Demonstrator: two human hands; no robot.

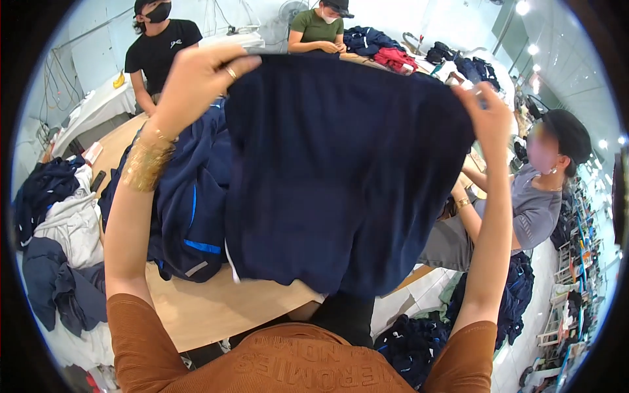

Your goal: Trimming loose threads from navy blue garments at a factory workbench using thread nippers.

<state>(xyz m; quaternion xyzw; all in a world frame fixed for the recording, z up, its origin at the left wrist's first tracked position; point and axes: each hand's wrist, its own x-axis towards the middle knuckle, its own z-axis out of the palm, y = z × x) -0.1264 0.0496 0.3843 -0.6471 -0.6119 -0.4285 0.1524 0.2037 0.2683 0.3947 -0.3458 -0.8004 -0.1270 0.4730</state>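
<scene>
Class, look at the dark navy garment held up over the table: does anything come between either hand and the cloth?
No. The left hand and right hand each grip the navy garment directly at its top edge.

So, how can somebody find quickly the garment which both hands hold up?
Start at the long wooden table. Above its near edge, the left hand and right hand hold a navy garment spread wide. Unlike the heaped blue-striped clothes beside it, it is plain, lifted and flat.

Wooden table [196,308] lower centre – heap of navy jackets with blue stripes [187,209] on it. Grey and navy clothes pile [62,249] at left edge. Red garment [395,59] top centre. Three masked people seated around – upper left, top centre, right.
</scene>
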